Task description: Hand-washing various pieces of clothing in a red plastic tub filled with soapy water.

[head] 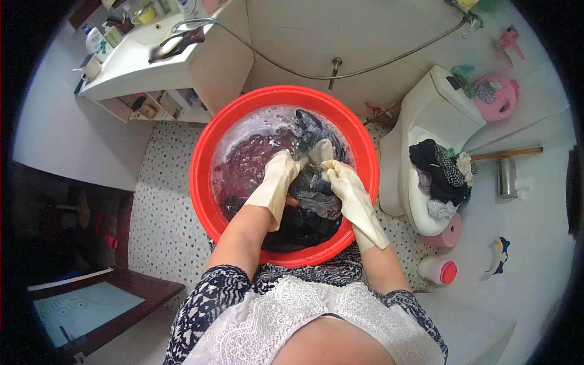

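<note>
A large red plastic basin (200,182) stands before me, holding foamy, purplish water (246,169) and dark wet clothes (301,232). Both my hands wear cream rubber gloves. My left hand (281,169) is closed over a dark wet garment (305,182) near the basin's middle. Just to the right, my right hand (342,180) pinches the same dark cloth with bent fingers. A pale, blurred piece (322,149) shows between and beyond the hands; I cannot tell what it is. Bunched grey fabric (319,204) lies below the hands.
A toilet (426,109) at right bears a heap of clothes (442,169). A washbasin cabinet (223,64) stands at upper left. A shower hose (292,70) hangs across the back wall. On the speckled floor (166,182) at right is a red-lidded white tub (431,270).
</note>
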`<state>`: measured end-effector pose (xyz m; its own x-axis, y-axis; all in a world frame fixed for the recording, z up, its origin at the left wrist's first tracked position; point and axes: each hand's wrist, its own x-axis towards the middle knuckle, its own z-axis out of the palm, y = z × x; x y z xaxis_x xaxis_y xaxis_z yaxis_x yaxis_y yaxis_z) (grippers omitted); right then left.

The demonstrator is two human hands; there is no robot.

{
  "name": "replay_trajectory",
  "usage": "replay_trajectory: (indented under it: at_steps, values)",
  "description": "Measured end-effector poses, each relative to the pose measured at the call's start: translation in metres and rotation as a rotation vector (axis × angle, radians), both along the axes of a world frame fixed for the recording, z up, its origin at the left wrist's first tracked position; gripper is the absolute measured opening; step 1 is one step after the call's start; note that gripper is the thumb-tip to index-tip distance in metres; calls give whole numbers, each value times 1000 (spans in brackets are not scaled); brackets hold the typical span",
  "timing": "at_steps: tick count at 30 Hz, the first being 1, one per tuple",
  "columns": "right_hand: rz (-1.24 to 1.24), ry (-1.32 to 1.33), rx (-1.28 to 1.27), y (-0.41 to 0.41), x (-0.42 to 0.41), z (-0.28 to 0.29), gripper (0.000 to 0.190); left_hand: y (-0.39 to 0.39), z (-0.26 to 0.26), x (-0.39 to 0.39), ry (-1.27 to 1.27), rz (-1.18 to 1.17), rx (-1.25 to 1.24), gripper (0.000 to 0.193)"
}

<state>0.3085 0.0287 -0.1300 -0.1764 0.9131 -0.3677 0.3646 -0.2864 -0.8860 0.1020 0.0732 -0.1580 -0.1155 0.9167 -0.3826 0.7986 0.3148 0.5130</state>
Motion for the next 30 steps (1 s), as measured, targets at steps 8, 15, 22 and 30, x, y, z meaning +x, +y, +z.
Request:
replay_trajectory:
  at_steps: [8,15,22,30]
  values:
    - [-13,-43,184,-13,3,11,35,14,21,-4,-216,97,-59,40]
    - [-81,273,191,-15,10,6,35,3,97,-45,-424,55,137,29]
    - [20,259,167,-10,13,-10,30,2,137,-66,-809,1,370,23]
    - [116,388,593,-32,22,-21,29,-29,193,-58,-1119,-86,494,32]
